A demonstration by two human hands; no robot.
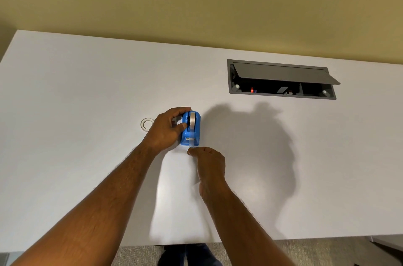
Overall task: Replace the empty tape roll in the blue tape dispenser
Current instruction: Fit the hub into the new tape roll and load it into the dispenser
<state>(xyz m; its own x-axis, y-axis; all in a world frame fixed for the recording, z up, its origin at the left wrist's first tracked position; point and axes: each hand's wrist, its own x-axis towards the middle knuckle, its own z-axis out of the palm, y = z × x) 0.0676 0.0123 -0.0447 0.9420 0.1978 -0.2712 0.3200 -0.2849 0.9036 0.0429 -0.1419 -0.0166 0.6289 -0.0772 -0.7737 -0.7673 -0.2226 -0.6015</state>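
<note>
Head view: left hand (166, 128) grips blue tape dispenser (190, 129) on white table (65, 113). Right hand (209, 164), just near of it, pinches the tape strip (192, 142). Empty clear roll (147, 124) lies left.

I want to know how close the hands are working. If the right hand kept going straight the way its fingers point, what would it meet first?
Most likely the tape dispenser: the right hand points at its near end, where the tape strip hangs. Depth is unclear.

Head camera, high, tilted down over white desk (65, 113).
</note>
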